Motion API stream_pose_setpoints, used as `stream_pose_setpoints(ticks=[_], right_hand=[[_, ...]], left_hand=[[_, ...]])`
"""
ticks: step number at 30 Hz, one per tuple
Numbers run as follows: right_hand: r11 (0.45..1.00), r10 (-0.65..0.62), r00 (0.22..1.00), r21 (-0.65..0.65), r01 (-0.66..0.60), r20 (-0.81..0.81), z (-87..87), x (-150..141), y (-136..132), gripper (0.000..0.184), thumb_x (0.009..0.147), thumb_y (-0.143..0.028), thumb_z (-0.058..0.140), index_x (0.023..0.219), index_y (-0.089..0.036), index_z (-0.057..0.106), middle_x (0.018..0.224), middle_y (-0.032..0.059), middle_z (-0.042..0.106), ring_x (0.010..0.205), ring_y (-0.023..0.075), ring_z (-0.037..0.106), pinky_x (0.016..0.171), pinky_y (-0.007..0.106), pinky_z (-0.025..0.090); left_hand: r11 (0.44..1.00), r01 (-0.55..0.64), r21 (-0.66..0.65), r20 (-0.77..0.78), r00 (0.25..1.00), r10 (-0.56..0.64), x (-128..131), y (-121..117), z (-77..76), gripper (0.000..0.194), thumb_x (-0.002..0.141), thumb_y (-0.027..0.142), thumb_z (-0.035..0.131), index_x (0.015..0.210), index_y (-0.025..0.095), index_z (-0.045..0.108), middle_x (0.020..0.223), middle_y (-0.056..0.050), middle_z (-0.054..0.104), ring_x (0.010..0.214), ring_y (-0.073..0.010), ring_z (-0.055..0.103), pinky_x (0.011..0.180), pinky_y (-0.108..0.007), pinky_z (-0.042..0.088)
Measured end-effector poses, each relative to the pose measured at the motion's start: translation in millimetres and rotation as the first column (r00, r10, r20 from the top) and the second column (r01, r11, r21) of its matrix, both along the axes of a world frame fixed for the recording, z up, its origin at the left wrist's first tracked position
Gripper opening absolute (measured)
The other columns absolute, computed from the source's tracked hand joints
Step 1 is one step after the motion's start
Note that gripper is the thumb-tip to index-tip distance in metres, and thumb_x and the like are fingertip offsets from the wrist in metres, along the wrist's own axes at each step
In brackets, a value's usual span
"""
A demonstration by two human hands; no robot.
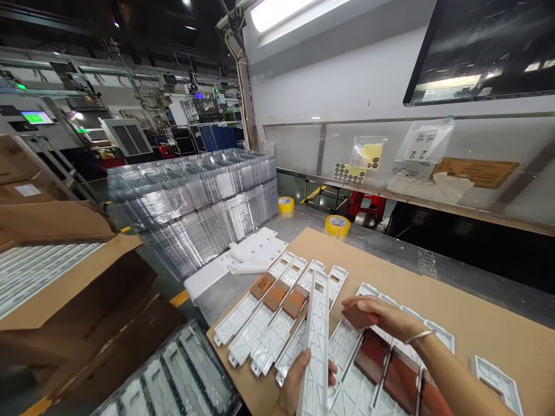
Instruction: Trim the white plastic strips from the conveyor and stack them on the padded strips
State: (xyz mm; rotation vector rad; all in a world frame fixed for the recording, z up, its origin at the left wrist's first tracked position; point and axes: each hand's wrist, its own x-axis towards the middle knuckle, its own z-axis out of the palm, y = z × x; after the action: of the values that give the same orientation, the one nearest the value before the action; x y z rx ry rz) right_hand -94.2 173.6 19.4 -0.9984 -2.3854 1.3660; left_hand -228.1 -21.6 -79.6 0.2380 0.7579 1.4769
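White plastic strip [318,341], judged light, stiff and best gripped along its long edges, is clasped upright by the left hand [295,381]; a brown pad [359,318] is pinched in the right hand [377,315]

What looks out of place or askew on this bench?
One white frame is tilted up in the left hand, off the flat row. The right hand holds a brown block. Nothing looks spilled or broken.

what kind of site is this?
Likely a factory assembly or packing bench: stacks of clear plastic trays, rows of identical white plastic frames on a cardboard-topped table, machinery behind.
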Motion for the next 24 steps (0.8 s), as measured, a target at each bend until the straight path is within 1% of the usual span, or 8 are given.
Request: stream_pose_setpoints(ticks=[4, 6, 10, 13, 15, 17, 21, 24], right_hand=[[0.998, 0.054, 0.993, 0.020, -0.052, -0.109, 3.8, 1.2, -42.7, 0.072, 0.075, -0.054, 0.053, 0.133, -0.013, 0.041, 0.135, 0.0149, 0.045, 0.123, 0.0261, 0.043, 0.102, 0.041, 0.036], [0.985, 0.113, 0.982, 0.147, -0.091, -0.149, 0.8, 0.9, -75.2, 0.084, 0.071, -0.049, 0.062, 0.140, -0.014, 0.028, 0.143, 0.0160, 0.031, 0.131, 0.0284, 0.031, 0.108, 0.043, 0.028], [0.816, 0.248, 0.953, 0.568, -0.110, -0.171, -7.8, -2.2, -124.8, 0.084, 0.074, -0.024, 0.057, 0.144, -0.019, 0.010, 0.139, 0.0152, 0.036, 0.128, 0.0297, 0.035, 0.102, 0.045, 0.037], [0.710, 0.222, 0.962, 0.703, -0.047, -0.160, -12.6, -7.5, -137.7, 0.086, 0.072, -0.015, 0.051, 0.145, -0.017, 0.006, 0.134, 0.0160, 0.040, 0.123, 0.0299, 0.040, 0.097, 0.045, 0.042], [0.673, 0.205, 0.967, 0.739, -0.027, -0.153, -16.2, -11.1, -139.8, 0.084, 0.072, -0.016, 0.049, 0.144, -0.014, 0.007, 0.132, 0.0168, 0.041, 0.121, 0.0297, 0.041, 0.095, 0.043, 0.042], [0.660, 0.178, 0.969, 0.751, 0.012, -0.172, -21.3, -13.7, -140.8, 0.082, 0.071, -0.016, 0.049, 0.143, -0.012, 0.011, 0.129, 0.0174, 0.043, 0.119, 0.0301, 0.042, 0.094, 0.043, 0.042], [0.670, 0.126, 0.972, 0.739, 0.063, -0.196, -33.1, -14.8, -144.4, 0.086, 0.062, -0.015, 0.047, 0.142, -0.009, 0.016, 0.127, 0.0184, 0.044, 0.116, 0.0337, 0.041, 0.093, 0.049, 0.039], [0.716, 0.122, 0.973, 0.696, 0.051, -0.197, -34.0, -12.4, -149.5, 0.088, 0.062, -0.016, 0.048, 0.143, -0.014, 0.014, 0.129, 0.0164, 0.044, 0.118, 0.0337, 0.040, 0.094, 0.050, 0.037]], left_hand=[[0.998, -0.048, 0.050, 0.011, 0.999, 0.048, 7.0, -1.2, 9.2, 0.044, 0.071, 0.049, 0.066, 0.083, 0.006, 0.070, 0.058, -0.010, 0.062, 0.060, -0.0207, 0.061, 0.065, -0.032, 0.045], [0.993, -0.066, 0.101, 0.017, 0.998, 0.065, 10.2, -4.8, 19.3, 0.038, 0.073, 0.044, 0.067, 0.091, 0.011, 0.069, 0.072, -0.011, 0.067, 0.077, -0.0250, 0.065, 0.080, -0.038, 0.046], [0.978, -0.160, 0.131, -0.157, 0.971, 0.180, 9.1, -20.8, 28.9, 0.033, 0.077, 0.033, 0.065, 0.107, 0.019, 0.067, 0.108, -0.010, 0.067, 0.120, -0.0270, 0.048, 0.105, -0.037, 0.031], [0.954, -0.299, 0.031, -0.295, 0.909, 0.295, 9.3, -33.7, 21.6, 0.032, 0.076, 0.029, 0.067, 0.107, 0.021, 0.068, 0.122, -0.006, 0.061, 0.133, -0.0232, 0.031, 0.113, -0.030, 0.014], [0.940, -0.340, -0.039, -0.325, 0.894, 0.309, 13.2, -37.4, 19.0, 0.035, 0.079, 0.035, 0.063, 0.110, 0.020, 0.066, 0.124, -0.006, 0.059, 0.134, -0.0240, 0.031, 0.113, -0.032, 0.011], [0.948, -0.317, -0.005, -0.312, 0.901, 0.300, 18.5, -36.4, 23.8, 0.043, 0.080, 0.043, 0.060, 0.117, 0.020, 0.062, 0.126, -0.008, 0.058, 0.133, -0.0259, 0.031, 0.113, -0.035, 0.014], [0.939, -0.184, 0.290, -0.273, 0.924, 0.266, 26.0, -29.0, 43.9, 0.059, 0.074, 0.050, 0.064, 0.123, 0.020, 0.056, 0.126, -0.011, 0.057, 0.126, -0.0316, 0.041, 0.109, -0.042, 0.024], [0.944, -0.149, 0.293, -0.278, 0.932, 0.234, 27.6, -28.2, 49.1, 0.060, 0.072, 0.049, 0.067, 0.122, 0.017, 0.057, 0.121, -0.014, 0.059, 0.118, -0.0338, 0.049, 0.104, -0.045, 0.031]])
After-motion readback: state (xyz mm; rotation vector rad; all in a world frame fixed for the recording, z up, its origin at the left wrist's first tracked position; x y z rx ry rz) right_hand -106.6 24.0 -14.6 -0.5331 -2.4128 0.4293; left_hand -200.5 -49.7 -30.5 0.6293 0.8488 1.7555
